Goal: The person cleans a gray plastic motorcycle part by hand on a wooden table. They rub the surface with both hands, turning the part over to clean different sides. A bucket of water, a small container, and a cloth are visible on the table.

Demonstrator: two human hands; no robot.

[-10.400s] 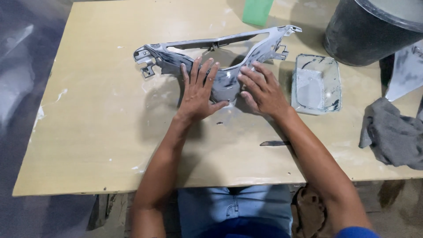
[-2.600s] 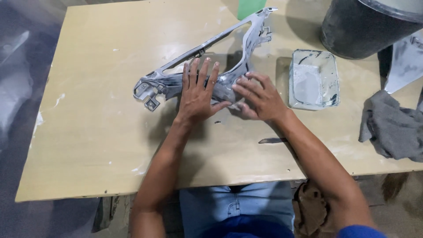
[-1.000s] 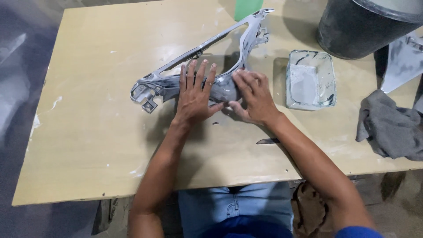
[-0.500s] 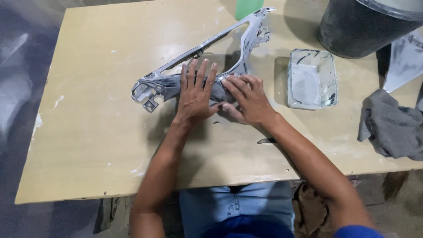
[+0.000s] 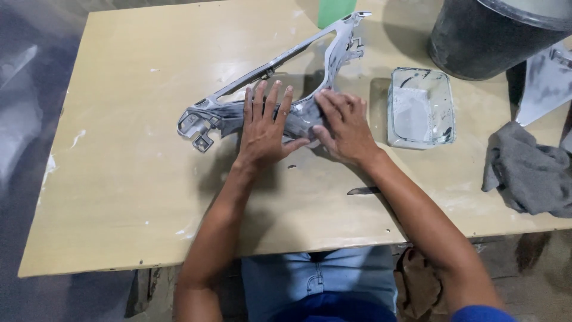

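Left hand (image 5: 263, 132) flat, fingers spread, open grip, right hand (image 5: 342, 126) pressing open-palmed, both on grey frame part (image 5: 271, 71) lying on table (image 5: 119, 155).

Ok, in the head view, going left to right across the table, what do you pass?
Grey plastic frame part → left hand → right hand → clear rectangular tray → crumpled grey cloth. Both hands lie flat on the frame.

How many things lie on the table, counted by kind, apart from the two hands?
Grey plastic frame part, under the left hand and right hand: 1
Clear rectangular tray: 1
Grey cloth: 1
Dark bucket: 1
Green object at the far edge: 1
Total: 5
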